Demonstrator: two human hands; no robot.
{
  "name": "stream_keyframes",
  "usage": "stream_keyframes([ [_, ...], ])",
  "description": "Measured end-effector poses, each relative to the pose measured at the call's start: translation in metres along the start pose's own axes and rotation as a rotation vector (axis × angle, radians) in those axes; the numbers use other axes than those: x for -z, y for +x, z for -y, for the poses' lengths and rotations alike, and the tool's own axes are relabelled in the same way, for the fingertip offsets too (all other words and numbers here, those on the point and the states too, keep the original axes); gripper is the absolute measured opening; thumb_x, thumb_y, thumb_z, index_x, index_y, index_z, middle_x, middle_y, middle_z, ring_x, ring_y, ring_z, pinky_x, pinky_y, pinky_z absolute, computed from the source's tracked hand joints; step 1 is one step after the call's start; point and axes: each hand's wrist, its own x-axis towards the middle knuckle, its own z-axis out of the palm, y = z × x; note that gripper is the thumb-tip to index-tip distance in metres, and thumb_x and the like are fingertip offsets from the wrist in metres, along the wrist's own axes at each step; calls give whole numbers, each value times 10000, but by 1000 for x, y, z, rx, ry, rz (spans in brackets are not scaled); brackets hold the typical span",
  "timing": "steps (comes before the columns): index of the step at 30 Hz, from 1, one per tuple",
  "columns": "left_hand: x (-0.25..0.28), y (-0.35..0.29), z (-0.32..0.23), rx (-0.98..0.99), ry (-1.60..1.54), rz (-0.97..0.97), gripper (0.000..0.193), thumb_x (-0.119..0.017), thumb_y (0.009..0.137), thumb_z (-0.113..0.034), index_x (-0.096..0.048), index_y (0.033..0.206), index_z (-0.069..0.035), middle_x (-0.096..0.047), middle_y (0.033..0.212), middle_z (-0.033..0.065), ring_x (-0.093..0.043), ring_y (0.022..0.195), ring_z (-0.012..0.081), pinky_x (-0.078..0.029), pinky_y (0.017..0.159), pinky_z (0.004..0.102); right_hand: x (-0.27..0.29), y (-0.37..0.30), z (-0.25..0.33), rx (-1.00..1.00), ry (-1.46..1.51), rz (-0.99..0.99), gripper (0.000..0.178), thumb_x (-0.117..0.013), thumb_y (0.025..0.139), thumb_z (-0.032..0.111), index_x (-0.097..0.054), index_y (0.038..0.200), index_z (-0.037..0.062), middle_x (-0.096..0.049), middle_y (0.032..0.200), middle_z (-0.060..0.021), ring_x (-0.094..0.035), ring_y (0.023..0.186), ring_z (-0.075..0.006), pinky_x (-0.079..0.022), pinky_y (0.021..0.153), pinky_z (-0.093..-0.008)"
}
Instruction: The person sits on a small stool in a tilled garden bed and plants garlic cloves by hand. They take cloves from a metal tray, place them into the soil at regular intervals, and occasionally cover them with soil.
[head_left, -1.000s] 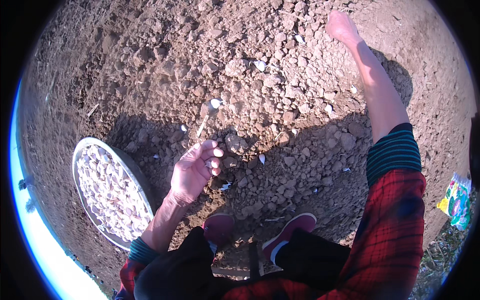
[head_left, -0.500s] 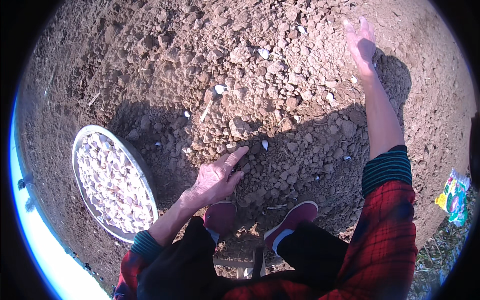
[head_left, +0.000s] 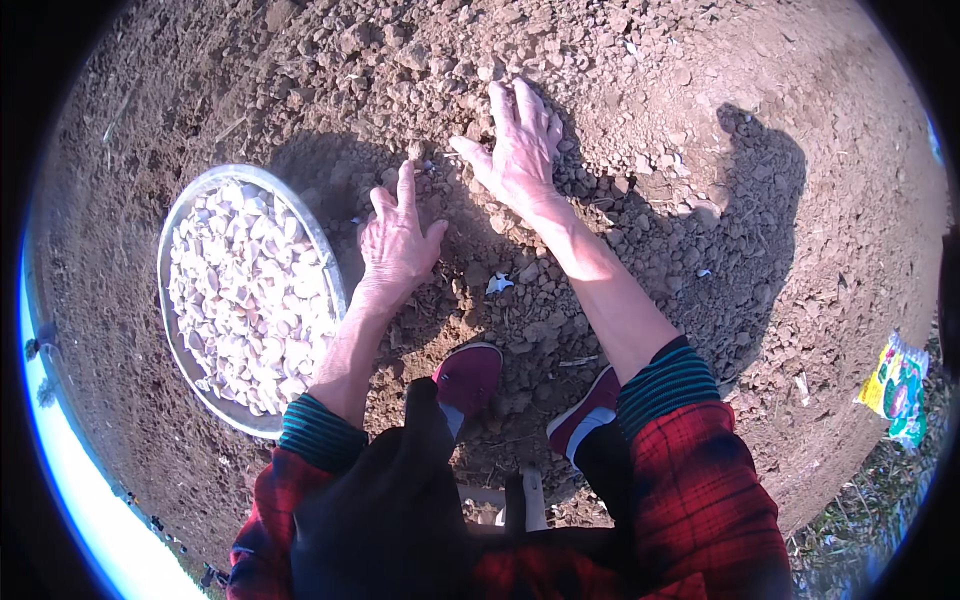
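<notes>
My left hand (head_left: pixel 398 238) is low over the soil, index finger stretched forward and thumb apart, with nothing visible in it. Ahead and to its right, my right hand (head_left: pixel 520 160) lies spread on the clods, palm down; whatever is under the palm is hidden. A pale garlic clove (head_left: pixel 498 285) rests on the soil nearer to me than both hands. Another small clove (head_left: pixel 430 166) shows between the two hands. Beside my left forearm stands a round basin (head_left: pixel 324 248) heaped with garlic cloves (head_left: pixel 250 290).
Loose, cloddy soil (head_left: pixel 680 230) spreads all around, with my shadow across its right part. My maroon shoes (head_left: pixel 470 374) stand close behind the hands. A colourful plastic bag (head_left: pixel 895 390) lies at the far right, beside grass (head_left: pixel 850 515).
My right hand has come from the far right to the middle, onto the soil beside the left. My left hand appears farther forward in the picture. The view has shifted, and fewer cloves show.
</notes>
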Motion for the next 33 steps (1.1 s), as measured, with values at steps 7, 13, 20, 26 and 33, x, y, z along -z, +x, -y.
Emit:
stream_keyframes([
  [7,77,-56,5,-228,-184,-317,517,-611,874,-144,-439,1361,-110,-508,1042,184,-558,920,353,-475,810,431,24,-57,42,537,-315,578,781,-658,800,441,-329,1445,147,-214,1532,-137,-220,1395,-367,-120,1083,-679],
  [13,135,-138,102,-99,-128,-652,405,-599,881,-164,-547,1279,-114,-538,1016,110,-515,821,198,-464,707,328,118,-56,36,440,-204,801,588,-663,826,244,-470,1361,94,-283,1507,-173,-319,1367,-339,-244,1131,-497],
  [20,145,-249,155,288,-305,-354,181,-524,905,-43,-651,1032,-19,-601,787,59,-512,613,109,-414,542,235,198,-62,-27,49,-210,807,783,-693,804,228,-295,1466,101,-257,1508,-219,-271,1394,-350,-249,1145,-398],
  [26,42,-177,42,-151,-430,49,647,-548,783,28,-388,1397,-99,-503,991,169,-578,823,337,-489,744,437,188,-128,-143,-477,-368,467,1096,-778,672,169,-70,1492,7,-96,1516,-312,-163,1427,-379,-225,1154,-371],
  [33,-46,-33,-30,-46,-96,8,825,-548,728,-15,-240,1478,-170,-496,1185,197,-622,882,416,-498,778,476,108,-175,-102,-314,-195,139,855,-630,744,100,-192,1474,20,-97,1479,-350,-129,1372,-516,-197,1125,-513],
])
